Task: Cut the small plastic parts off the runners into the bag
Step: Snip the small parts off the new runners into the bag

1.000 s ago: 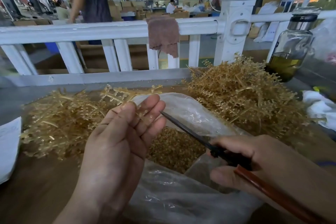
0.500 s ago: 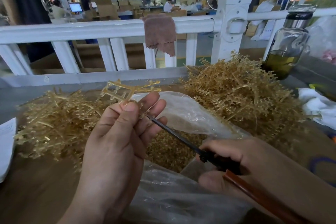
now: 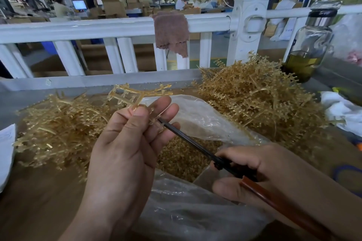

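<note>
**Setting.** Factory hall. A white railing (image 3: 117, 25) runs along the far edge of a brown table (image 3: 29, 211). A brown cloth (image 3: 171, 31) hangs over the rail, and a glass bottle (image 3: 311, 45) of yellow-green liquid stands at the right end.

**Bag** (image 3: 195, 211). Clear plastic, lying open-mouthed directly beneath both hands, so whatever is snipped should drop straight in. A bed of small amber parts (image 3: 182, 154) already lies inside.

**Runner heaps.** One lies left of the bag (image 3: 58, 123) and a larger one behind it to the right (image 3: 254, 100), both within easy reach. The left heap looks barer and is probably the stripped stock.

**Runner in hand** (image 3: 137, 94). The left hand (image 3: 125, 154) is raised over the bag's mouth. Its thumb and fingers (image 3: 137, 115) pinch the stem low down, which leaves the branches free above for the blades.

**Scissors** (image 3: 188, 139). The right hand (image 3: 274, 174) has its fingers curled round the red-brown handles. The dark blades point up and left, with the tips at the runner just beside the left fingertips. The blades look nearly closed, but I cannot tell for certain.
</note>
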